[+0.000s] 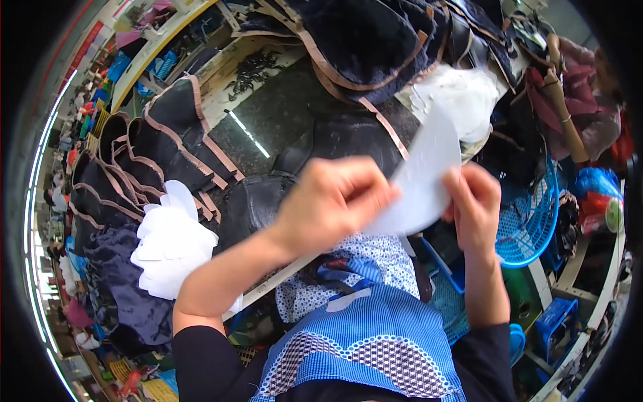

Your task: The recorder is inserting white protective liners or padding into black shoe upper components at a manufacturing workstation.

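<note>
A thin white curved sheet piece (429, 164) is raised over the work table, slightly blurred. My left hand (328, 197) pinches its left edge. Closed on its right edge, my right hand (475, 201) holds the other side. Beneath them lie black leather-like pieces (348, 137) on the dark table top. A pile of similar white pieces (173, 251) rests left of my left forearm. Beyond the held sheet is a smooth white mass (462, 100), whose kind I cannot make out.
Black pieces with pinkish-brown edging (177, 134) are stacked at the left, with more furry dark ones (368, 40) at the far side. Dark cloth (130, 288) hangs at the left edge. A blue plastic basket (536, 231) stands at the right. Another person's arm (559, 107) shows at far right.
</note>
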Motion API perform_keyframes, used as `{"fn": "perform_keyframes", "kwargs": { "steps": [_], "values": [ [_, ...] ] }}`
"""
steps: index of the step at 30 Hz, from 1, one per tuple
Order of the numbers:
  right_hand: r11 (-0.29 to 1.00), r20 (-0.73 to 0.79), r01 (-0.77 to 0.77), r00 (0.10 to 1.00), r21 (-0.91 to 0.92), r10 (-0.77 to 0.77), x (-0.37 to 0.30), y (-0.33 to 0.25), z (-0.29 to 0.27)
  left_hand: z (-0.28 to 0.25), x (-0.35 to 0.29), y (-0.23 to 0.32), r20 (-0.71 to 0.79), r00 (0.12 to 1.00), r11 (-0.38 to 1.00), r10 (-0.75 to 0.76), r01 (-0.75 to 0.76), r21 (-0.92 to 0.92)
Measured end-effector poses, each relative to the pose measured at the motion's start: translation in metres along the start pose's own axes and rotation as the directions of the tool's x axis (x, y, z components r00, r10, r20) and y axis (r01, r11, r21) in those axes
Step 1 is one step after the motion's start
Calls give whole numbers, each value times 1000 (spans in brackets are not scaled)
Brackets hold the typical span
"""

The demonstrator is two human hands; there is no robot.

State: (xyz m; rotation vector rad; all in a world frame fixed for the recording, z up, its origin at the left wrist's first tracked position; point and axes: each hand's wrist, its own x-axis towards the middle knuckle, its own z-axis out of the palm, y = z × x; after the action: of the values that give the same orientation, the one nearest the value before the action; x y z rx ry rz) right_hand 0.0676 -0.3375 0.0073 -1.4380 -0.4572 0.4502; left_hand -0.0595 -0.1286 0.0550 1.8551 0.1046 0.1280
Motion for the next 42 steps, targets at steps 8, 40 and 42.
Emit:
{"fn": "perform_keyframes", "kwargs": {
  "steps": [8, 40, 42],
  "values": [
    [938, 139, -296, 936, -182, 322, 27, 52, 1, -7, 13, -66, -64, 988, 901, -142, 156, 406],
    [809, 126, 13, 989, -588, 76, 52, 72, -15, 0, -70, -82, -44, 899, 631, 436, -270, 727],
    [784, 120, 81, 993, -615, -9, 60, 66, -20, -14, -108, -86, -109, 928, 535, 357, -108, 838]
  ]
}}
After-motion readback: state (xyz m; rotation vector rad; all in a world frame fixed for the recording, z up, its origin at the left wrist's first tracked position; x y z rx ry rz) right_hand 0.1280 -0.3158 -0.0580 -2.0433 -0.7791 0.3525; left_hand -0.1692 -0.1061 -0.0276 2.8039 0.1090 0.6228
